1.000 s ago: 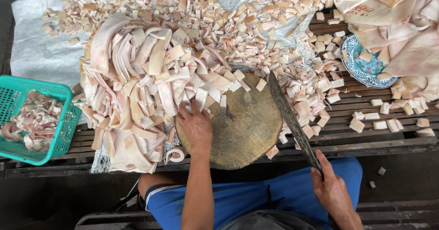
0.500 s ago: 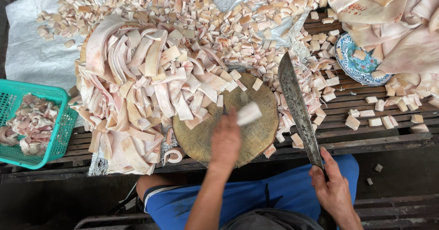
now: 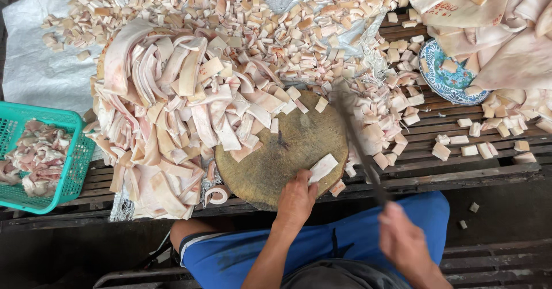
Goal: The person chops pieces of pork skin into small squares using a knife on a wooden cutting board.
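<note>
Item one: my left hand (image 3: 296, 200), fingers pinched on a pale strip (image 3: 322, 167) that lies on the near right part of the round wooden chopping block (image 3: 276, 151).

Item two: my right hand (image 3: 402, 243), blurred by motion, closed round the handle of a long cleaver (image 3: 359, 139); the blade is smeared, so I cannot make out its edge or whether it touches the block.

Item three: a heap of long pale strips (image 3: 172, 110) left of the block, overlapping its rim and hiding the slatted bench (image 3: 471, 168) beneath.

Item four: small cut cubes (image 3: 276, 24) spread behind, over a white sheet (image 3: 34, 64).

Item five: a patterned blue plate (image 3: 448, 79), partly buried under large pale slabs (image 3: 494, 24) cut off at the frame's right.

Item six: a green basket (image 3: 75, 162) of scraps, cropped at the left.
</note>
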